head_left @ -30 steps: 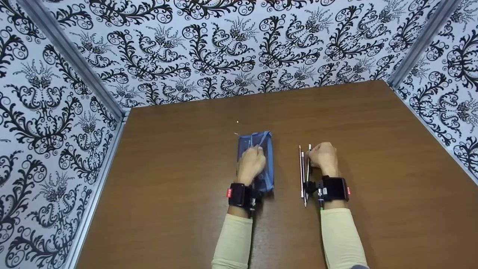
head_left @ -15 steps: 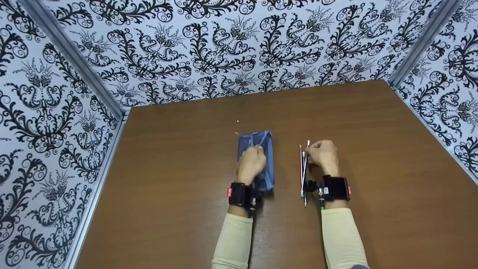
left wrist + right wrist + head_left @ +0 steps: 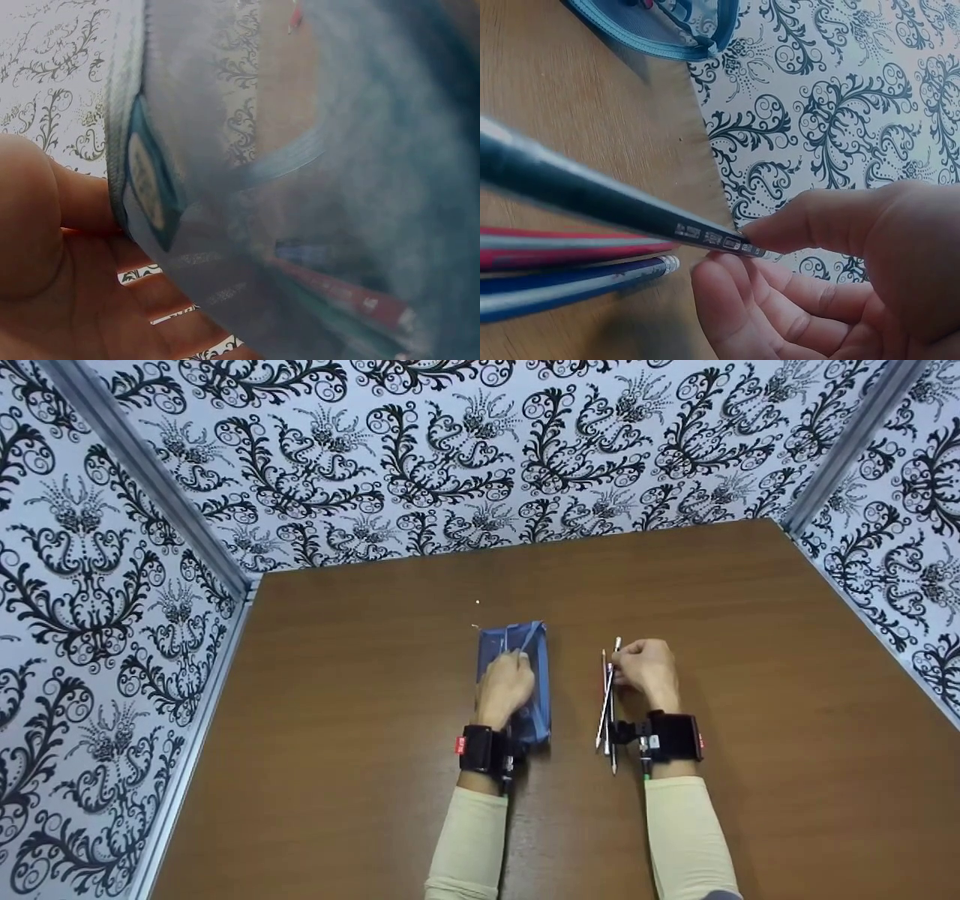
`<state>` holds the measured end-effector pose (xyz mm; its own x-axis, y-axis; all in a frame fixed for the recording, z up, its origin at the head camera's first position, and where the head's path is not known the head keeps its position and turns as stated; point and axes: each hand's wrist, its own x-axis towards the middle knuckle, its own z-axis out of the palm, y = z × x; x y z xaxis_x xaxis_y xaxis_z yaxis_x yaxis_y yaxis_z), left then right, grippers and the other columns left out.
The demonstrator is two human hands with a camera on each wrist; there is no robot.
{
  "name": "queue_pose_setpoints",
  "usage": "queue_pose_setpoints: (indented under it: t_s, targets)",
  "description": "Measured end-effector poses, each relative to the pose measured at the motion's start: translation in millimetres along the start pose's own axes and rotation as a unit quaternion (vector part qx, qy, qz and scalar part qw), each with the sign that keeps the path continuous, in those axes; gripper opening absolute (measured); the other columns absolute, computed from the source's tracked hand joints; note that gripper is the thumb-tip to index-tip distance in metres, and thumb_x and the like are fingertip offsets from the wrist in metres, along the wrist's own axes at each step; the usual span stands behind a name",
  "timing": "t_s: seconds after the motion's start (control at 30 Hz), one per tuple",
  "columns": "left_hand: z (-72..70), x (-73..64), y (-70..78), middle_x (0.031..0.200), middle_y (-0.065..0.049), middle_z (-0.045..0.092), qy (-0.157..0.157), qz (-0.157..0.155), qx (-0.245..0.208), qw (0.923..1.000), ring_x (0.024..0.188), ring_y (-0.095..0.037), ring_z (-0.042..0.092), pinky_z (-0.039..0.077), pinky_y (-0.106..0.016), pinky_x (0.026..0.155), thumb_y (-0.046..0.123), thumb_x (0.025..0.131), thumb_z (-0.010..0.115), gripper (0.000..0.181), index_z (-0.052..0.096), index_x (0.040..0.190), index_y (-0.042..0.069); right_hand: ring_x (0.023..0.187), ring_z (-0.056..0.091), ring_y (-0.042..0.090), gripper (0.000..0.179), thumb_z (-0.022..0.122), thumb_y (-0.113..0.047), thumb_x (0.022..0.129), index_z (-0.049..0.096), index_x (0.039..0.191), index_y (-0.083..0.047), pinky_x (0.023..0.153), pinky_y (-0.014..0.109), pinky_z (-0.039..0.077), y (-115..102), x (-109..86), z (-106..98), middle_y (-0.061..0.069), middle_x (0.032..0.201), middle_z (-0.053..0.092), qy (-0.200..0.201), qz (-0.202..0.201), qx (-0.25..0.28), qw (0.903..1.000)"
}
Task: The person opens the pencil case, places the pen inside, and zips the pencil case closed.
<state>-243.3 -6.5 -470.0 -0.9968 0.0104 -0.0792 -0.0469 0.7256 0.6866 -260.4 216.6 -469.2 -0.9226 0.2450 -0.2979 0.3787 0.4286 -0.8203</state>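
Note:
A blue translucent mesh pencil case [image 3: 538, 682] lies on the table. My left hand [image 3: 506, 686] pinches its zippered edge [image 3: 124, 90], thumb on one side and the other fingers spread behind. A red pencil [image 3: 337, 289] and a teal one show through the mesh in the left wrist view. To the right of the case, my right hand [image 3: 646, 666] pinches a dark pencil [image 3: 630, 202] near one end, between thumb and fingertips. That pencil slants over a red pencil [image 3: 570, 249] and a blue pencil with a white eraser [image 3: 577, 289].
The brown wooden table [image 3: 345, 697] has a tiny white speck [image 3: 478, 602] and another small bit behind the case. Patterned black-and-white walls [image 3: 480, 457] with grey metal corner posts [image 3: 142, 472] enclose the far side and both flanks.
My right hand has lifted the dark pencil's upper end slightly away from me, and its lower end has swung left across the other two. The left hand and case stay put.

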Motion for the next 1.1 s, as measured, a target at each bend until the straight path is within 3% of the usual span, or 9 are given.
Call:
queue_pose_setpoints:
  t_s: [0.2,0.43,0.7,1.1]
  targets:
    - [0.1,-0.1,0.0,0.120,-0.011,0.068,-0.002,-0.004,-0.006,1.0000,0.109,-0.033,0.065,0.051,-0.052,0.093,0.030,0.106,0.034,0.043,0.066,0.125,0.010,0.060,0.069,0.009,0.024,0.063,-0.009,0.093,0.069,0.110,0.006,0.066,0.027,0.060,-0.1,0.5,0.8,0.008,0.085,0.068,0.002,-0.003,0.001,1.0000]
    - [0.4,-0.2,-0.7,0.121,-0.013,0.068,0.013,0.022,-0.002,0.9997,0.113,-0.036,0.064,0.051,-0.053,0.091,0.026,0.105,0.035,0.042,0.067,0.124,0.005,0.061,0.067,0.007,0.024,0.063,-0.007,0.091,0.068,0.109,0.008,0.067,0.027,0.060,-0.6,-0.6,3.9,0.011,0.090,0.068,0.006,-0.015,0.039,0.9991]
    - [0.8,0.8,-1.1,0.117,-0.013,0.069,0.014,0.023,0.000,0.9996,0.111,-0.036,0.065,0.052,-0.053,0.090,0.027,0.105,0.036,0.040,0.069,0.116,0.006,0.066,0.068,0.008,0.028,0.060,-0.005,0.093,0.064,0.115,0.010,0.073,0.028,0.060,-3.2,-0.1,2.7,0.009,0.091,0.066,-0.001,-0.016,0.079,0.9967]
    - [0.1,0.3,-1.2,0.121,-0.013,0.067,0.001,0.015,-0.007,0.9999,0.112,-0.036,0.064,0.051,-0.052,0.091,0.028,0.105,0.035,0.043,0.066,0.126,0.007,0.064,0.066,0.005,0.031,0.057,-0.003,0.092,0.061,0.119,0.012,0.075,0.027,0.060,-5.4,-1.0,5.3,0.010,0.094,0.066,0.004,-0.020,0.112,0.9934]
